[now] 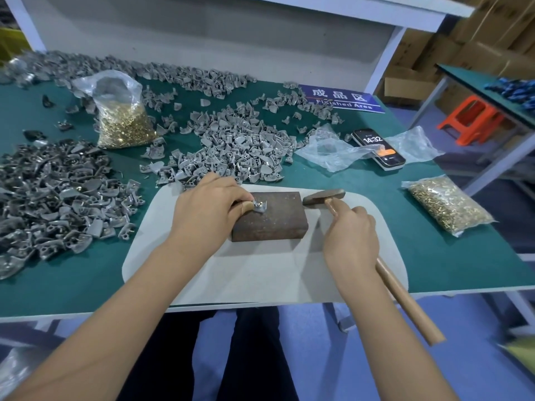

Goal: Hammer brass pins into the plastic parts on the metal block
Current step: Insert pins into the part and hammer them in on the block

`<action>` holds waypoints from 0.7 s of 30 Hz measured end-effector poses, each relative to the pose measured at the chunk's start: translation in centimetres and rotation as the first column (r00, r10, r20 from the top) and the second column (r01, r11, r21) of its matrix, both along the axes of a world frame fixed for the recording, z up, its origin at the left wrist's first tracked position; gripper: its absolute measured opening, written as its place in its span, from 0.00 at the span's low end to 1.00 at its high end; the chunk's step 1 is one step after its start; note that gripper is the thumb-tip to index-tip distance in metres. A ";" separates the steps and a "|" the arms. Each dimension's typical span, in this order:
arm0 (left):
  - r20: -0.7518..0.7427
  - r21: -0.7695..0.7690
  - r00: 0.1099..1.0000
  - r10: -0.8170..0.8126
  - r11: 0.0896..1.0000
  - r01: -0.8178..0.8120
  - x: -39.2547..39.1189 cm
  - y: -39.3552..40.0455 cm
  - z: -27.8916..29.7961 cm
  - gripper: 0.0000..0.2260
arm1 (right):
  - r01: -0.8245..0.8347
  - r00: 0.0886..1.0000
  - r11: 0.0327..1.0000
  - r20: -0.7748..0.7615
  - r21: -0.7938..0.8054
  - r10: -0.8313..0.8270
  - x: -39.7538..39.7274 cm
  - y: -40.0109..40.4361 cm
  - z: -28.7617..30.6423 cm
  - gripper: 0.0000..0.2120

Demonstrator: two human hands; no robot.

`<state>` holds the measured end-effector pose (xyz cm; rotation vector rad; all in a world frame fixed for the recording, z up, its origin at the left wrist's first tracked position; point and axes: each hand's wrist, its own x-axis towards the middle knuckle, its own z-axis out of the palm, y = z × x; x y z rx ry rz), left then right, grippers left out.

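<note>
**Thumb in the strike zone**

While the left hand [207, 204] pinches the plastic part [259, 207] on the metal block [272, 219] at frame centre, the right hand [351, 237] grips the hammer [323, 197] just beside; a skewed blow could hit the thumb or bend the brass pin [260, 203].

left hand [207, 208] pins plastic part [259, 206] on metal block [272, 219]; right hand [351, 237] grips hammer [324, 197].

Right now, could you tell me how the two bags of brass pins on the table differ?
The bag of pins on the left stands upright with its top open and bunched, beside the piles of grey parts. The bag of pins on the right lies flat on its side near the table's right edge, apart from the piles, and looks closed. Both are clear plastic and hold small brass pins.
</note>
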<state>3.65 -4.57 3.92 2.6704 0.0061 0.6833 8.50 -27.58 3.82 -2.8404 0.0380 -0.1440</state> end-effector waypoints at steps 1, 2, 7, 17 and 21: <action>0.002 0.001 1.000 0.000 1.000 0.000 0.0 0.0 0.0 0.06 | 0.000 1.000 1.000 0.007 -0.017 0.000 0.0 0.1 -0.2 0.27; 0.004 0.002 1.000 0.000 1.000 0.000 0.0 0.0 0.0 0.06 | 0.000 1.000 0.999 0.029 -0.045 0.002 0.0 0.3 -0.3 0.25; 0.014 -0.002 1.000 -0.001 1.000 0.001 0.0 0.0 -0.1 0.05 | -0.282 0.913 0.931 0.363 0.231 0.187 -0.1 2.1 0.5 0.09; -0.001 -0.109 0.999 0.034 0.993 -0.034 -1.0 0.2 -0.7 0.02 | -0.541 0.841 0.749 0.271 0.382 0.469 -0.3 7.0 0.4 0.06; -0.001 -0.260 0.999 0.048 0.964 -0.047 -2.1 1.3 -1.2 0.03 | -0.561 0.827 0.701 0.304 0.439 0.472 -0.7 8.2 0.3 0.05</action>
